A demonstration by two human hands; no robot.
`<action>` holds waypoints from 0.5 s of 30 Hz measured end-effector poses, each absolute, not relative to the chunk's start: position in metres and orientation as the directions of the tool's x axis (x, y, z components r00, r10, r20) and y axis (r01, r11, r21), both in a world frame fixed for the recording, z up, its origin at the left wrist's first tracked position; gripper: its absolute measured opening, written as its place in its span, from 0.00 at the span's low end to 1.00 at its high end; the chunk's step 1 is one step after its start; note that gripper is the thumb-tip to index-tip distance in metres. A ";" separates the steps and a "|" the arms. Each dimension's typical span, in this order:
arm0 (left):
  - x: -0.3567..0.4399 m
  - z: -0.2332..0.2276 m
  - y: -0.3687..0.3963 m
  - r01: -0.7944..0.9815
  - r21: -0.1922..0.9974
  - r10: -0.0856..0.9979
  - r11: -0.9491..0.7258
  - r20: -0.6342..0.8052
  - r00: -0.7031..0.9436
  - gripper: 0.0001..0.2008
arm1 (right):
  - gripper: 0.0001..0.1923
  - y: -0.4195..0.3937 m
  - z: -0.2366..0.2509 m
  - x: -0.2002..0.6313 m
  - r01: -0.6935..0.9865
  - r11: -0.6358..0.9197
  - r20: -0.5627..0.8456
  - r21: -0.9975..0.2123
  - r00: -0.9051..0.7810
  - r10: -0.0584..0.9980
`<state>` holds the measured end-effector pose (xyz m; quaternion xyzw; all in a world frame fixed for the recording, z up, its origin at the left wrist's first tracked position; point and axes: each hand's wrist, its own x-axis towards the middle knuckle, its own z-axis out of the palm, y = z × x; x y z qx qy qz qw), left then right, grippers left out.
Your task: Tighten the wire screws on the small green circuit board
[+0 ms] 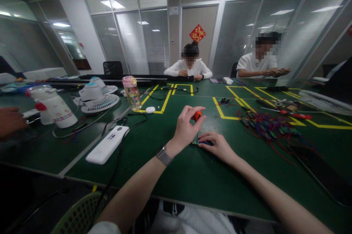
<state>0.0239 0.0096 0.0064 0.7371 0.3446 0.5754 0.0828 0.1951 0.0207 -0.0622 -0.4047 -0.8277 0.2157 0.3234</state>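
My left hand (187, 126) is closed round the orange handle of a small screwdriver (197, 116). Its thin shaft points down at a little green circuit board (195, 143) lying on the table. With the fingertips of my right hand (217, 146) I pinch the board's right end and steady it flat against the tabletop. Dark wires run beneath my right fingers, partly hidden by them.
Right of my hands spreads a heap of wired boards (271, 126), with a red-handled screwdriver (299, 115) behind it. A white power bank (107, 144), a pink-lided bottle (132, 93) and a fan (100, 103) stand left. Two people sit across the green table (170, 179).
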 end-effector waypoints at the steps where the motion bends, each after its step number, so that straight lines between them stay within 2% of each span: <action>1: 0.024 0.007 0.009 0.422 0.515 0.602 -0.746 0.792 0.099 0.12 | 0.06 0.021 -0.062 0.195 0.534 0.577 0.357 -0.618 -0.463 0.811; 8: 0.022 0.007 0.007 0.370 0.525 0.606 -0.766 0.781 0.148 0.17 | 0.06 0.020 -0.061 0.195 0.535 0.575 0.352 -0.619 -0.466 0.812; 15: 0.025 0.007 0.008 0.415 0.476 0.556 -0.776 0.826 0.091 0.11 | 0.06 0.021 -0.062 0.195 0.534 0.575 0.350 -0.620 -0.468 0.812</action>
